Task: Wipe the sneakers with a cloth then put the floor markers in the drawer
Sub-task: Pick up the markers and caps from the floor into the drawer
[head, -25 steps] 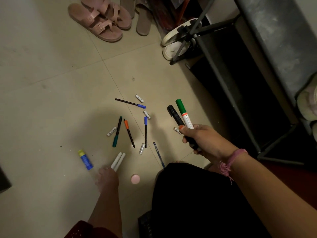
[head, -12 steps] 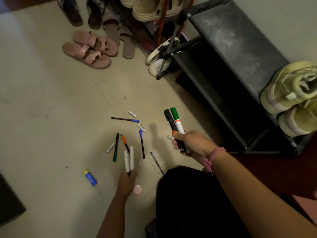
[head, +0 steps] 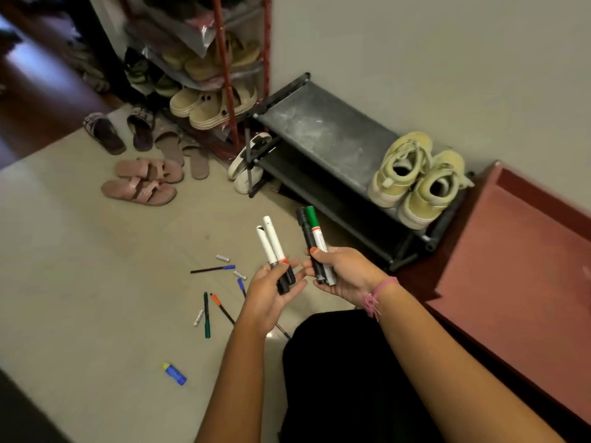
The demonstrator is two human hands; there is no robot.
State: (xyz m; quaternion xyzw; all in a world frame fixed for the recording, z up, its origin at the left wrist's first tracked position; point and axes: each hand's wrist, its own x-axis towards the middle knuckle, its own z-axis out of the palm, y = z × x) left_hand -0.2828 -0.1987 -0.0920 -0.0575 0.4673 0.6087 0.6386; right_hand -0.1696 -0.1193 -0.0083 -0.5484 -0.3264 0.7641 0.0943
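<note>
- Head view, centre of the frame: the left hand (head: 271, 287) is palm-up, its thumb and fingers pinching two white-barrelled markers with black caps (head: 272, 247), which lie side by side and point toward the top of the frame.
- Just to the right, the right hand (head: 340, 271) has its fingers curled round a black marker (head: 307, 239) and a green-capped white marker (head: 316, 233), held together with their upper ends also pointing up; a pink thread bracelet (head: 377, 294) sits at that wrist.
- The fingertips of the two hands are near each other; I cannot tell whether they touch.
- Lower left of the hands, on the beige tiled floor (head: 80, 282), more pens lie loose: a thin black pen with a blue cap (head: 212, 269), a dark green pen (head: 207, 314), an orange-capped black pen (head: 221, 307), and several small silver cylinders (head: 223, 258).
- Further toward the bottom left, a small blue tube with a yellow cap (head: 175, 373) lies apart from the rest.
- Right of centre, a pair of pale yellow-green sneakers (head: 415, 177) stands on the top shelf of a low black shoe rack (head: 319, 132) against the wall.
- Right edge: a reddish-brown open drawer (head: 518, 251) lies beside the rack.
- Upper left: a pair of pink sandals (head: 144, 182) rests on the floor.
</note>
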